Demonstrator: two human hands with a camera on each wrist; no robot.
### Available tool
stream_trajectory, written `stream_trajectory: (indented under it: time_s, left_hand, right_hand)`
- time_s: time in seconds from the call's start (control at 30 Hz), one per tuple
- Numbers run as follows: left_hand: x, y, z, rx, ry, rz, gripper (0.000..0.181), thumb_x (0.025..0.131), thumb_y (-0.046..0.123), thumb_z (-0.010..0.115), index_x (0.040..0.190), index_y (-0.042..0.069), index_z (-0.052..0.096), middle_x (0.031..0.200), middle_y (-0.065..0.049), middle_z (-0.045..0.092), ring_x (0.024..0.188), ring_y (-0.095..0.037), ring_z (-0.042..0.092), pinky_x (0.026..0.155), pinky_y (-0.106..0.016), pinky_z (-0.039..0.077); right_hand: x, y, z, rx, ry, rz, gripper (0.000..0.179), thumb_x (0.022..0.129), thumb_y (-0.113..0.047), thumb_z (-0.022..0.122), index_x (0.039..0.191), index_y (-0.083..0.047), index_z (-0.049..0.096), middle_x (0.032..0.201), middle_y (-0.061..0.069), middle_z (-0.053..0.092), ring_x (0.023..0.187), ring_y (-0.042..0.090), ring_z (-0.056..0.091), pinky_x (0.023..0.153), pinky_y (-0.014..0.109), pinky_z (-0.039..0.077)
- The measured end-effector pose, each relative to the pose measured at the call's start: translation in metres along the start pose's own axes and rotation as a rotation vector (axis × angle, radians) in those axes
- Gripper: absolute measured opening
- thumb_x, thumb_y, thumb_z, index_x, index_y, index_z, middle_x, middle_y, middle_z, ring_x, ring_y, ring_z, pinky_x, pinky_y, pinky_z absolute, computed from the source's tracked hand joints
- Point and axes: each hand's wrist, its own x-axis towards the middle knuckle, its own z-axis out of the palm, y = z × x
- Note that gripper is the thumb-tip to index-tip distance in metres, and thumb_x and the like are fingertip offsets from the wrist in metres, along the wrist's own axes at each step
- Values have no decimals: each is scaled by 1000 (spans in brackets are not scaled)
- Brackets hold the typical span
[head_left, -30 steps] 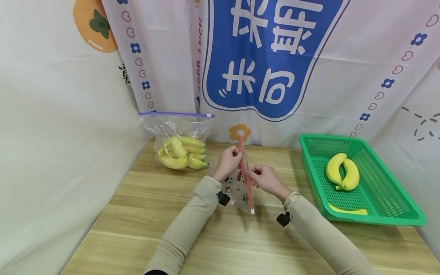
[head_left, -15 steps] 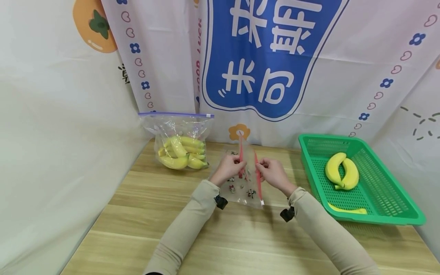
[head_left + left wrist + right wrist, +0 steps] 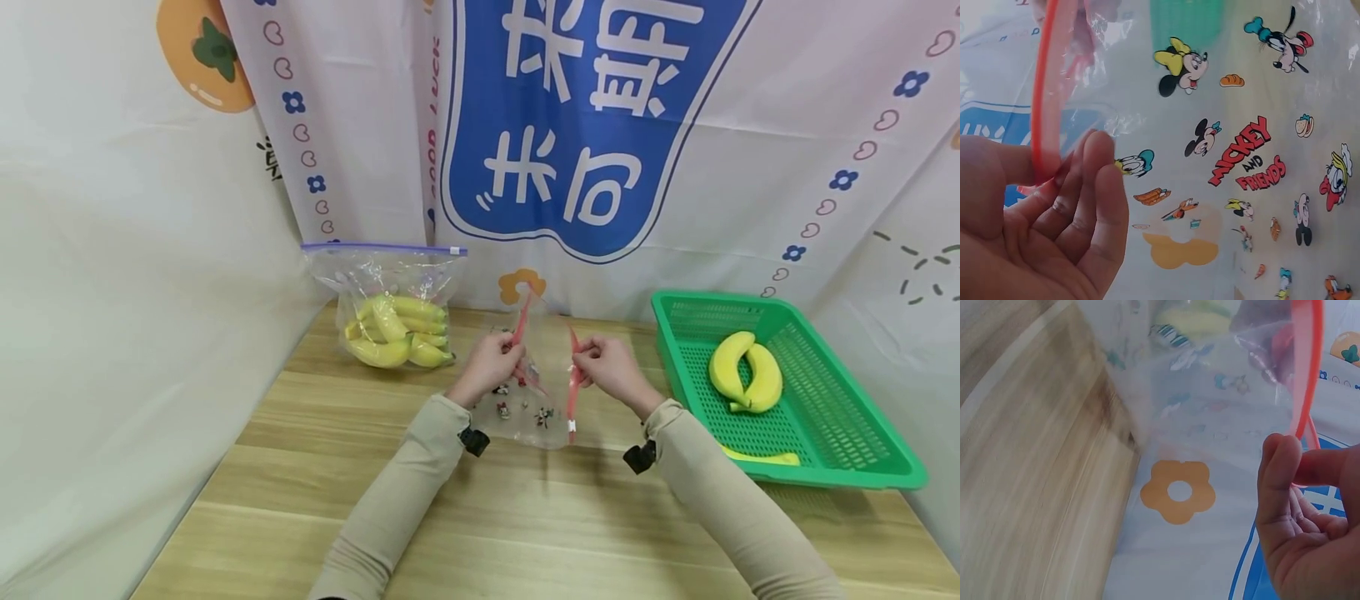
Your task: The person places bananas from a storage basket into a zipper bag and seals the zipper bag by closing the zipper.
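A clear zip bag [image 3: 536, 417] with a red strip along its mouth and cartoon prints hangs between both hands over the table. My left hand [image 3: 489, 364] pinches one side of the red edge between thumb and fingers. On the other side, my right hand [image 3: 613, 371] pinches the opposite red edge, and the mouth gapes between them. A white slider [image 3: 572, 426] sits near the lower end of the right-hand strip. In the left wrist view, the printed bag wall [image 3: 1247, 156] spreads beside the fingers. Nothing shows inside the bag.
A clear bag of several bananas [image 3: 386, 321] with a purple zip stands at the back left. At the right, a green basket [image 3: 832, 477] holds two bananas [image 3: 746, 375] and another yellow banana-like piece [image 3: 761, 457]. A printed cloth [image 3: 360, 108] hangs behind the wooden table [image 3: 315, 467].
My right hand has moved right and slightly up, drawing its red edge away from the left one. My left hand has shifted slightly, and the bag's mouth has widened.
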Motion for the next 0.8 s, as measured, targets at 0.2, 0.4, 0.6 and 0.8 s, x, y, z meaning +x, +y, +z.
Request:
stream_trajectory:
  time_s: [0.2,0.4,0.6,0.8]
  left_hand:
    - [-2,3,-1,31,64,20,25,97,18,51,92,-2,64,69,-4,62,51,-11,52,39,-19,36]
    - [-1,4,-2,37,114,30,24,96,20,53,86,1,63,66,-3,60,51,-12,49,40,-20,34]
    - [-2,7,-3,10,138,58,21,96,19,53,84,7,64,62,-2,58,49,-11,48,40,-20,34]
    - [-1,12,-10,11,140,63,20,96,18,54,88,5,66,59,-2,56,48,-11,47,39,-20,37]
  right_hand:
    - [2,3,-8,-59,39,12,15,91,-5,55,100,4,62,70,10,63,56,15,61,57,36,57]
    - [2,4,-11,-83,63,21,20,93,-8,55,104,5,64,69,8,63,56,13,60,53,29,55]
    - [3,6,-14,-82,95,61,22,95,-14,52,98,3,65,64,7,62,55,14,60,53,32,55]
    - [5,10,-19,-78,102,82,26,99,-16,47,98,5,63,73,11,63,59,15,62,54,30,56]
